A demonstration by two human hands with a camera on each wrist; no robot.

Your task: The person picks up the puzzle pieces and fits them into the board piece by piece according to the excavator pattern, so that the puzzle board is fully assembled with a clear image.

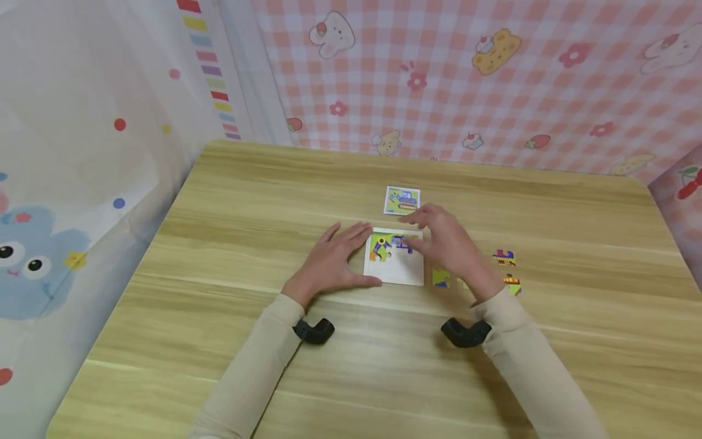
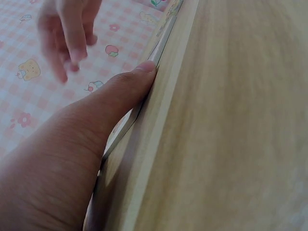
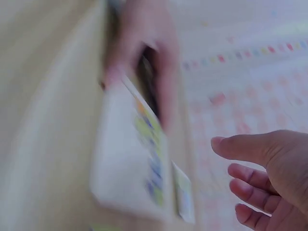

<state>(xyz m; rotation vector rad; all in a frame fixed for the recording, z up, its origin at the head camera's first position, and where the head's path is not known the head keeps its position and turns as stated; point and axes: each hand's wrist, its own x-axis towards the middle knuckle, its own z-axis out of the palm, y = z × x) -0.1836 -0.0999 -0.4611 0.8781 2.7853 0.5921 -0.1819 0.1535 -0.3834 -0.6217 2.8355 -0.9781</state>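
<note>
A white puzzle board (image 1: 403, 271) lies on the table, and joined jigsaw pieces (image 1: 379, 244) fill part of its upper side. My left hand (image 1: 331, 259) rests at the board's left, fingers extended by the upper left corner. Its straight thumb (image 2: 127, 84) touches the near edge in the left wrist view. Above the board's right side hovers my right hand (image 1: 450, 244), thumb and fingers apart. In the right wrist view, no piece shows between its thumb and loosely bent fingers (image 3: 252, 180). It hides part of the board's right side in the head view.
Behind the board lies a small picture card (image 1: 402, 200). To the right are loose jigsaw pieces: a green one (image 1: 441, 278), a purple one (image 1: 503, 257) and an orange-and-green one (image 1: 512, 284). Another is partly hidden by the right forearm. A checked curtain (image 1: 373, 79) hangs behind the table.
</note>
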